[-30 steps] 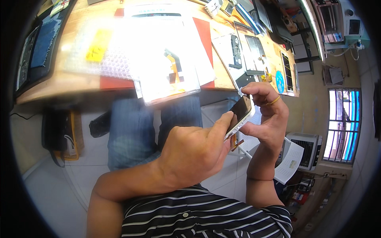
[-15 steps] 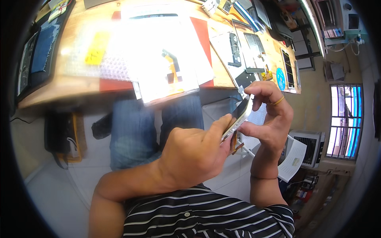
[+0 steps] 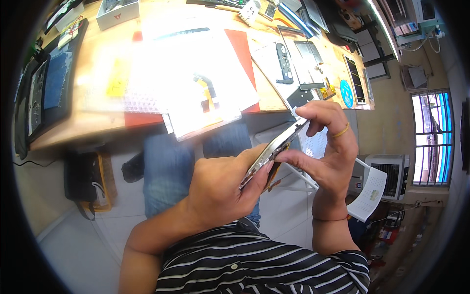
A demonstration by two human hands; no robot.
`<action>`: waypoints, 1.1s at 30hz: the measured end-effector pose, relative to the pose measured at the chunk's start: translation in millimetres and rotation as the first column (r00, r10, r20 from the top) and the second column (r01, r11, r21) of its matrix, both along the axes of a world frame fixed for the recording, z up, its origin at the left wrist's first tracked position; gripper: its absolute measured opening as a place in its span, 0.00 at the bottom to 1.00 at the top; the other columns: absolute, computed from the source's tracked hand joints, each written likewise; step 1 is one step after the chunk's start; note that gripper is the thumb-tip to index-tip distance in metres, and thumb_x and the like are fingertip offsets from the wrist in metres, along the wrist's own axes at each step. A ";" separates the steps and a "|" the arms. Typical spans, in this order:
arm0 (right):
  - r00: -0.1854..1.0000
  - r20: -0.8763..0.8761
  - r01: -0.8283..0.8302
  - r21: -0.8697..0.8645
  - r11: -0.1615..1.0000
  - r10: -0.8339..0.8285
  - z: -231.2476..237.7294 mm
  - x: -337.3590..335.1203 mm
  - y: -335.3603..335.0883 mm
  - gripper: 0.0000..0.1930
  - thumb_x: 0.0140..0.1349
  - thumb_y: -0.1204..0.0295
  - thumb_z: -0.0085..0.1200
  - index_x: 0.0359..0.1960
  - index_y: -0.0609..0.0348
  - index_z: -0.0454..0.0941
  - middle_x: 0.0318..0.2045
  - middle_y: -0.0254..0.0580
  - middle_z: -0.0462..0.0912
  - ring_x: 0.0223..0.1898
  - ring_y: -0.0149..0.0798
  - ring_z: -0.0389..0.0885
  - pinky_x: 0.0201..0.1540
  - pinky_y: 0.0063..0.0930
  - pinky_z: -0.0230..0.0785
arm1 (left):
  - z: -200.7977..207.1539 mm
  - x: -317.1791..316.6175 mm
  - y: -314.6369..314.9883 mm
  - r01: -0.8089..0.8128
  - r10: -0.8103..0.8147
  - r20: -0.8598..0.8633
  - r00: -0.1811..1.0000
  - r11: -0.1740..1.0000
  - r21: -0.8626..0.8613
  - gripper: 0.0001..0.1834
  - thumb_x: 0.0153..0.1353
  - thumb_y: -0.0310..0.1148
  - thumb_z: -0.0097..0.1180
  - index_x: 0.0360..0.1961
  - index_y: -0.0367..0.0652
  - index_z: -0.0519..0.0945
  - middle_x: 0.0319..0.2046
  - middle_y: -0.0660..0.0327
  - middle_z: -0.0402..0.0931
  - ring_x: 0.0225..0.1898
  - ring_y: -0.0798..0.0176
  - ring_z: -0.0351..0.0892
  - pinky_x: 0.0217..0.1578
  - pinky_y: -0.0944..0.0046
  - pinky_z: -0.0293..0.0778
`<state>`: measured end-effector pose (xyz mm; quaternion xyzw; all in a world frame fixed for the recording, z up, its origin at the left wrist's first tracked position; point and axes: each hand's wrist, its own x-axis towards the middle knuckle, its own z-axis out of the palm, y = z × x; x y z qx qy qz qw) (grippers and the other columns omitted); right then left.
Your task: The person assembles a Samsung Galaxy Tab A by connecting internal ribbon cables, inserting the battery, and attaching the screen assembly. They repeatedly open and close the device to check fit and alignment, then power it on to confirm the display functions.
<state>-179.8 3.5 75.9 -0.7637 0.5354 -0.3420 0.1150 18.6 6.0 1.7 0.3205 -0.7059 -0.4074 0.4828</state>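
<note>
1. white-edged smartphone (image 3: 279, 144), one: held in the air in front of the workbench (image 3: 275, 101), over the person's lap side, slanting up toward the right. a side edge faces the camera; small parts show along it.
2. brown ribbon cable (image 3: 272, 180), one: hanging beneath the smartphone, near its lower end; where it joins cannot be told.
3. left hand (image 3: 220, 182): closed on the lower end of the smartphone, thumb on the near side, fingers mostly hidden.
4. right hand (image 3: 329, 143): thumb and forefinger spread wide about the upper end, thumb tip against the underside, forefinger tip at the top; whether it grips firmly cannot be told.
5. change noted: a second ago the dark glass face was in sight; the smartphone has since been tipped until that face is lost to view and the edge shows instead.
6. bearing on the work, as judged: the edge and underside appear to be getting the attention now, with the left hand giving the steadier support.
7. adjacent stock, on the workbench: red mat (image 3: 241, 45), bubble wrap (image 3: 142, 102), black slotted component (image 3: 283, 63), blue disc (image 3: 346, 93).
</note>
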 end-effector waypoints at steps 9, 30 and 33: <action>0.999 0.028 -0.017 0.038 0.999 0.016 -0.4 -6.8 -2.4 0.34 0.35 0.68 0.82 0.48 0.58 0.82 0.44 0.39 0.81 0.32 0.29 0.73 0.36 0.22 0.68 | 0.4 -2.2 -0.3 0.030 -0.028 0.027 0.999 0.997 -0.068 0.22 0.58 0.25 0.64 0.55 0.34 0.79 0.16 0.58 0.74 0.15 0.59 0.77 0.18 0.59 0.70; 0.989 0.144 -0.052 0.091 0.994 0.039 -3.6 -12.0 -10.7 0.33 0.32 0.68 0.82 0.44 0.58 0.82 0.39 0.35 0.79 0.32 0.29 0.71 0.36 0.22 0.65 | 13.9 -1.2 1.1 -0.025 0.043 0.135 0.990 0.991 -0.135 0.19 0.57 0.26 0.68 0.50 0.32 0.82 0.17 0.58 0.79 0.15 0.60 0.79 0.17 0.63 0.70; 0.993 0.116 -0.031 0.106 0.994 0.018 -1.6 -9.4 -9.6 0.32 0.32 0.68 0.82 0.43 0.58 0.82 0.38 0.34 0.79 0.32 0.29 0.71 0.35 0.22 0.65 | 10.5 -1.2 1.0 -0.029 0.042 0.113 0.993 0.993 -0.113 0.20 0.56 0.27 0.68 0.50 0.33 0.82 0.18 0.57 0.78 0.16 0.59 0.79 0.18 0.63 0.71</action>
